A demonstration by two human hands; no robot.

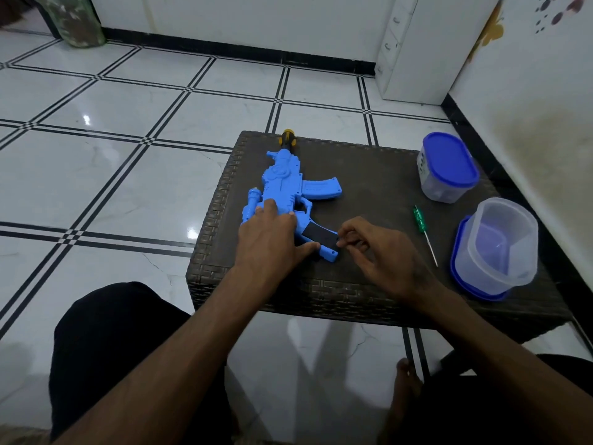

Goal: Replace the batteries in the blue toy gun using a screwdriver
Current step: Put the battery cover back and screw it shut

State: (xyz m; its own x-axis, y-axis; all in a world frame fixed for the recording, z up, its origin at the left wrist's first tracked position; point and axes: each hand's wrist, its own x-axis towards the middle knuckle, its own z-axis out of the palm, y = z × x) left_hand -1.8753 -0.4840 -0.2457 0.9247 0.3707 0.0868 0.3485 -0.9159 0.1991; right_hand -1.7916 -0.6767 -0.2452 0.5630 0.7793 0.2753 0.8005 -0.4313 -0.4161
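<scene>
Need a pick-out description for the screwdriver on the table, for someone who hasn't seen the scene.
Start at the dark woven table and look to its right side, between the blue toy gun and the two plastic tubs. The screwdriver lies flat there, untouched, just left of the upturned clear tub. It is the only thin item: translucent green handle, bare metal shaft pointing toward the person.

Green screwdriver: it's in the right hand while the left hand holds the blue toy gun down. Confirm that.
Not quite. The head view shows the green screwdriver lying on the table, untouched; the right hand is at the gun's grip. The left hand does hold the blue toy gun down.
</scene>
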